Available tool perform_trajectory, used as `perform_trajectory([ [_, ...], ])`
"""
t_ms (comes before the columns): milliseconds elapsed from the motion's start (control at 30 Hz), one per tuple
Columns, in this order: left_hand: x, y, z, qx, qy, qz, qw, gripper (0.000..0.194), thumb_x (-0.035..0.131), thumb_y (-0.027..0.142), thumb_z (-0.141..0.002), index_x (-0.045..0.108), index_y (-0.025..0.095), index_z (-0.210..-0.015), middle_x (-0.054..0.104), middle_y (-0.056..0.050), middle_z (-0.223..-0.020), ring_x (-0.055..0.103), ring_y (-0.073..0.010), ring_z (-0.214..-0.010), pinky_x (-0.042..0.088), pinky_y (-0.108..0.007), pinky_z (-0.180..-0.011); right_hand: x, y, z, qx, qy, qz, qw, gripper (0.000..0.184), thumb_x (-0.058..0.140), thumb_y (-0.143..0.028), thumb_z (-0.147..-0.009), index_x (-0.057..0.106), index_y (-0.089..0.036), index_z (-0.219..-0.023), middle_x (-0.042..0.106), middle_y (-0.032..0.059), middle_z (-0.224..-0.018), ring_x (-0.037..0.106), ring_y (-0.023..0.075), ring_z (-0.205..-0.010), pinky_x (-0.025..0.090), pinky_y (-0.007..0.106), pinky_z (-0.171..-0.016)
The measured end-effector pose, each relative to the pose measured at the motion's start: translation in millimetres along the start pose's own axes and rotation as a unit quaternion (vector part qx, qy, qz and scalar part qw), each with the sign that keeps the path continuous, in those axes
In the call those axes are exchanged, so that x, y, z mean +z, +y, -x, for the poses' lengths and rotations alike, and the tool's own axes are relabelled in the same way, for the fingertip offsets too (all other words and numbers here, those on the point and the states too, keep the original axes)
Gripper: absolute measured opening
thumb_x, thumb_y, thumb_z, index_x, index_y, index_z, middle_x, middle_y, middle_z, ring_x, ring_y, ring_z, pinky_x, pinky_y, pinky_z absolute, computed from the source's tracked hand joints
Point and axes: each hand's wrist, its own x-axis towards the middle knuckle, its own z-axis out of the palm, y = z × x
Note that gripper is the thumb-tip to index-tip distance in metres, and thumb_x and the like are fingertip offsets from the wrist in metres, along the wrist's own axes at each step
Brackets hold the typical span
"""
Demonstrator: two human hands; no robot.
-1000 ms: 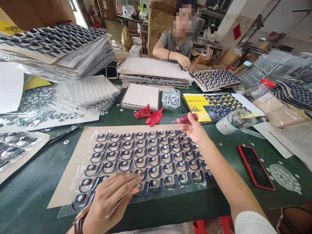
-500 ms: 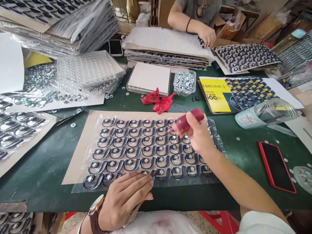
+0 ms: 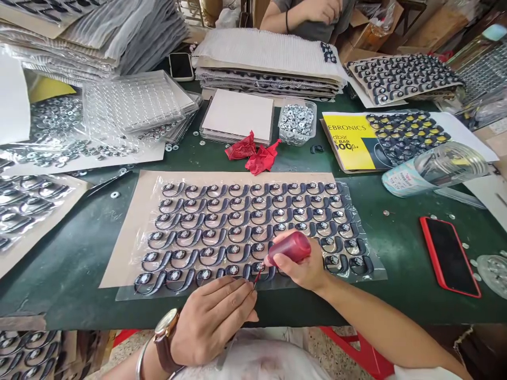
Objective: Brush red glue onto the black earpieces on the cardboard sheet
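Two phones [image 3: 450, 256], red scraps [image 3: 262, 158], jar [image 3: 435, 170], around red bottle [image 3: 290, 248]

From here I read "EBRONICS", "dbar" and "E BAR" on a yellow card [image 3: 344, 145] at two o'clock; the nearby jar label [image 3: 403, 181] is too small.

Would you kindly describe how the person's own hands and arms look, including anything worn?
The left hand and right hand are ungloved. The left wears a watch with a pale dial, gold rim and brown strap, plus a silvery bangle. The right wears neither; a white sleeve shows farther up that side.
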Motion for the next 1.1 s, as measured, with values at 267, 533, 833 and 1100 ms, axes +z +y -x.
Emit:
perform_trajectory([
  [267, -2.2, 1, -1, -0.003, 0.008, 0.000, 1.000, 0.017, 0.061, 0.016, -0.093, 0.067, 0.006, -0.105, 0.075, -0.010, -0.097, 0.072, -0.0191, -0.095, 0.061, -0.033, -0.085, 5, 0, -1, -0.021, -0.013, 0.033, 0.999, 0.027, 0.074, -0.037, -0.080, 0.061, -0.019, -0.096, 0.073, 0.0045, -0.070, 0.068, 0.0186, -0.058, 0.058, 0.032, -0.060],
  [533, -2.2, 1, -7, 0.000, -0.004, -0.003, 1.000, 0.017, 0.062, 0.014, -0.091, 0.067, 0.004, -0.105, 0.074, -0.011, -0.098, 0.072, -0.0208, -0.093, 0.060, -0.034, -0.085, 3, -7, -4, -0.065, -0.006, 0.064, 0.996, 0.023, 0.075, -0.033, -0.078, 0.063, -0.020, -0.093, 0.074, 0.0051, -0.071, 0.070, 0.0196, -0.061, 0.059, 0.031, -0.059],
  [833, -1.4, 0, -5, -0.021, -0.012, 0.010, 1.000, 0.018, 0.062, 0.010, -0.089, 0.067, 0.005, -0.106, 0.074, -0.010, -0.098, 0.071, -0.0203, -0.094, 0.059, -0.034, -0.087, 3, -5, -3, -0.035, 0.009, 0.071, 0.997, 0.018, 0.071, -0.034, -0.083, 0.065, -0.019, -0.089, 0.072, 0.0041, -0.067, 0.069, 0.0191, -0.060, 0.058, 0.033, -0.063],
  [1100, -3.7, 1, -6, -0.026, -0.013, 0.012, 1.000, 0.017, 0.062, 0.010, -0.089, 0.067, 0.005, -0.105, 0.074, -0.010, -0.097, 0.072, -0.0199, -0.092, 0.061, -0.033, -0.085, 1, -9, -4, -0.019, 0.053, 0.053, 0.997, 0.018, 0.069, -0.036, -0.083, 0.065, -0.019, -0.086, 0.071, 0.0039, -0.062, 0.069, 0.0199, -0.056, 0.058, 0.034, -0.062],
])
